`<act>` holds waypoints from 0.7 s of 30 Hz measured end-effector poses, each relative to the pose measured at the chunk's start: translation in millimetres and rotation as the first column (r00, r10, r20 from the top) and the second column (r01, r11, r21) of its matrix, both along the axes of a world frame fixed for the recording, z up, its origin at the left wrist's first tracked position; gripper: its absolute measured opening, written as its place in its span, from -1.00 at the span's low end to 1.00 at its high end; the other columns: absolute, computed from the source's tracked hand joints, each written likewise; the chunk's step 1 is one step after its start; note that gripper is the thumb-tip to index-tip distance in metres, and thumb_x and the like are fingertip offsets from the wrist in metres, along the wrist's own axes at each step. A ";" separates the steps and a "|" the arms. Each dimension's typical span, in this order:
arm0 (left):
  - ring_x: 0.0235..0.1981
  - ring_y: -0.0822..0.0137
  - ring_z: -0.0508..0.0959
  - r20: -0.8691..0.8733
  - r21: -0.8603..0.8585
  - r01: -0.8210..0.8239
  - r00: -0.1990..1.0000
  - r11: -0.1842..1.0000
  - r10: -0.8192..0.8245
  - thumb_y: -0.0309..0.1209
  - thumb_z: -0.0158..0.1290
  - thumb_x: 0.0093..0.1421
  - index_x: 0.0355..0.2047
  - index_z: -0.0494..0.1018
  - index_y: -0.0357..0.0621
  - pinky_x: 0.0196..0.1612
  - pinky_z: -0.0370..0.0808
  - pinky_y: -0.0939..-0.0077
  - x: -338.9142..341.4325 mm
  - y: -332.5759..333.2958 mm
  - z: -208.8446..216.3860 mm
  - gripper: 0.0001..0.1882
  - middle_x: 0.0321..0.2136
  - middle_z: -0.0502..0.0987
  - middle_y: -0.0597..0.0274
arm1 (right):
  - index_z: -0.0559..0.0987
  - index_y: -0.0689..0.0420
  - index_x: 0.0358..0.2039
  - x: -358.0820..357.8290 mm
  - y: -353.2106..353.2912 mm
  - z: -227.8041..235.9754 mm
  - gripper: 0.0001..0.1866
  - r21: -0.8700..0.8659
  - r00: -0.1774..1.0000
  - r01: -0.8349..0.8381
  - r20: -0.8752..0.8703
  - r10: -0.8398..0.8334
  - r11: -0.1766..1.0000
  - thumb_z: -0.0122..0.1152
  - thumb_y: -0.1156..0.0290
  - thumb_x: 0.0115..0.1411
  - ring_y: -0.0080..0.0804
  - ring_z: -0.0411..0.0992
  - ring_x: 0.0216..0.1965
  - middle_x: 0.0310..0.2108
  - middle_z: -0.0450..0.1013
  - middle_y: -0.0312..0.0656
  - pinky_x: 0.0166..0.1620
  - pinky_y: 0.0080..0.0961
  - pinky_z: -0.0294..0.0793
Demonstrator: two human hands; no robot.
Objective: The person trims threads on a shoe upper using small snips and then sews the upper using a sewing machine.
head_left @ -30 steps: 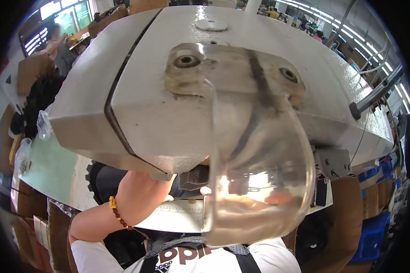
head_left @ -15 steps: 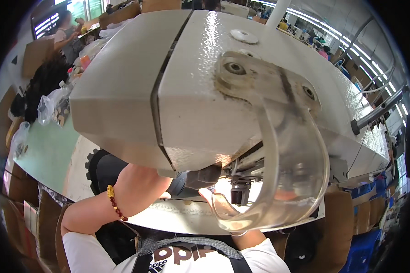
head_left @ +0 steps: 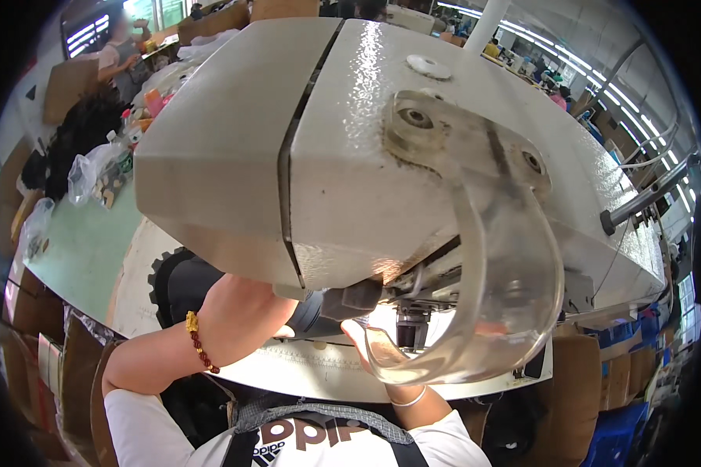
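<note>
A black boot-like piece (head_left: 181, 284) with a notched, tooth-like edge lies under the head of a large white sewing machine (head_left: 366, 202). My left hand (head_left: 245, 313) is closed round it, thumb on the near side; the machine head hides its other fingers. On the right, my right hand (head_left: 370, 350) is by the dark presser part (head_left: 411, 327) under the machine head, close to the piece's end. One digit stretches upward, while the clear curved guard (head_left: 522, 288) and bright glare obscure the rest. Whether this hand grips anything cannot be made out.
A pale work table (head_left: 327, 370) with a ruler-like scale runs along my side. Plastic bags (head_left: 93, 179) and bottles lie at the left on a green tabletop (head_left: 78, 241). Cardboard boxes (head_left: 572, 389) stand at the right. Another person (head_left: 121, 62) sits far left.
The view has shifted slightly, so the machine head appears a little further right. Both hands keep nearly the same places by the black piece.
</note>
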State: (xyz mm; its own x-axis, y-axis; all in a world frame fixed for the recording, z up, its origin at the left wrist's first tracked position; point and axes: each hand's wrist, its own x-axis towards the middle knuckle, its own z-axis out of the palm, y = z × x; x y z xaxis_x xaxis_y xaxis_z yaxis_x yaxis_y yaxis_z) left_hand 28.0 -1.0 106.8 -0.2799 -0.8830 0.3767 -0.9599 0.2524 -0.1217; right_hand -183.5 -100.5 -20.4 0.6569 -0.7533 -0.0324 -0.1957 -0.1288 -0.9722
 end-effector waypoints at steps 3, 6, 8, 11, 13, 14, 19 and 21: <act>-0.15 0.03 0.51 -0.013 0.068 0.001 1.000 0.998 0.000 -0.26 0.40 -0.24 -0.09 0.40 -0.29 -0.07 0.46 0.21 -1.7 1.1 1.0 -0.30 -0.21 0.50 0.03 | 0.46 0.21 -0.06 -2.7 1.2 -8.6 -0.56 0.318 0.917 -0.056 0.392 -0.077 0.947 0.03 0.07 0.31 -0.16 0.45 -0.04 -0.08 0.45 0.00 0.13 -0.20 0.46; -0.16 0.04 0.52 -0.015 0.128 -0.021 1.000 0.992 0.023 -0.25 0.41 -0.24 -0.10 0.41 -0.29 -0.08 0.47 0.22 2.3 0.1 4.4 -0.31 -0.23 0.51 0.04 | 0.45 0.22 -0.05 3.4 0.2 12.4 -0.56 -0.130 0.994 -0.104 0.028 0.108 0.986 0.05 0.08 0.30 -0.16 0.45 -0.05 -0.09 0.45 0.01 0.13 -0.21 0.45; -0.16 0.04 0.53 -0.019 0.167 -0.010 1.000 0.986 0.013 -0.25 0.41 -0.23 -0.11 0.41 -0.30 -0.09 0.47 0.23 2.2 -2.6 8.3 -0.31 -0.25 0.52 0.04 | 0.45 0.22 -0.06 0.8 -1.9 -19.1 -0.61 0.182 0.988 0.025 0.148 -0.053 0.983 0.06 0.15 0.31 -0.19 0.45 -0.09 -0.10 0.45 -0.01 0.11 -0.23 0.47; -0.17 0.05 0.54 -0.023 0.231 -0.008 1.000 0.973 0.014 -0.24 0.41 -0.23 -0.11 0.42 -0.30 -0.10 0.48 0.25 0.8 -0.6 12.1 -0.32 -0.26 0.53 0.05 | 0.43 0.23 0.00 -2.5 0.3 -22.0 -0.62 -0.016 0.993 0.028 0.115 -0.026 0.999 0.06 0.22 0.31 -0.25 0.44 -0.05 -0.05 0.45 -0.04 0.10 -0.30 0.46; -0.17 0.05 0.54 0.012 0.154 0.013 1.000 0.988 -0.015 -0.23 0.41 -0.24 -0.11 0.42 -0.30 -0.10 0.48 0.25 -2.3 2.8 18.3 -0.31 -0.26 0.53 0.05 | 0.42 0.25 0.05 -4.0 0.9 -21.1 -0.62 -0.211 0.997 0.022 0.074 -0.006 0.977 0.07 0.29 0.32 -0.30 0.43 0.00 0.00 0.44 -0.07 0.10 -0.38 0.45; -0.17 0.05 0.54 0.048 0.077 0.036 0.998 0.996 -0.040 -0.22 0.41 -0.24 -0.11 0.42 -0.30 -0.09 0.48 0.25 -3.2 2.9 21.2 -0.31 -0.25 0.53 0.05 | 0.42 0.26 0.08 -4.6 0.4 -19.9 -0.62 -0.306 0.999 0.016 0.051 0.000 0.952 0.07 0.33 0.32 -0.33 0.42 0.02 0.02 0.44 -0.08 0.10 -0.41 0.44; -0.16 0.04 0.53 0.085 0.054 0.025 0.996 0.998 -0.030 -0.15 0.41 -0.25 -0.11 0.43 -0.29 -0.09 0.48 0.24 -2.0 2.4 23.4 -0.28 -0.22 0.52 0.06 | 0.41 0.28 0.14 -11.2 -0.8 6.4 -0.60 -0.903 0.948 -0.227 -0.291 -0.132 0.365 0.08 0.46 0.32 -0.39 0.43 0.07 0.09 0.45 -0.13 0.08 -0.51 0.45; -0.16 0.03 0.53 0.125 0.002 0.043 0.991 0.999 -0.043 -0.14 0.41 -0.25 -0.11 0.44 -0.29 -0.09 0.48 0.24 -1.4 3.8 25.6 -0.28 -0.22 0.52 0.06 | 0.42 0.29 0.13 -24.0 -7.5 -14.3 -0.61 -0.851 0.827 -0.496 -0.402 -0.393 -0.175 0.08 0.49 0.31 -0.36 0.45 0.06 0.08 0.45 -0.14 0.06 -0.51 0.47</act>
State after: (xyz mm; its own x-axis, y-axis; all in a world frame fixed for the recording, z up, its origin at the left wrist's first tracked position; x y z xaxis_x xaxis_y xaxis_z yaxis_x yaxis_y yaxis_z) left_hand 26.6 2.7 132.5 -0.3622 -0.8689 0.3375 -0.9256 0.2927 -0.2399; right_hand -207.5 -108.0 -34.7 0.9085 -0.1557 0.3878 -0.3545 -0.7784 0.5181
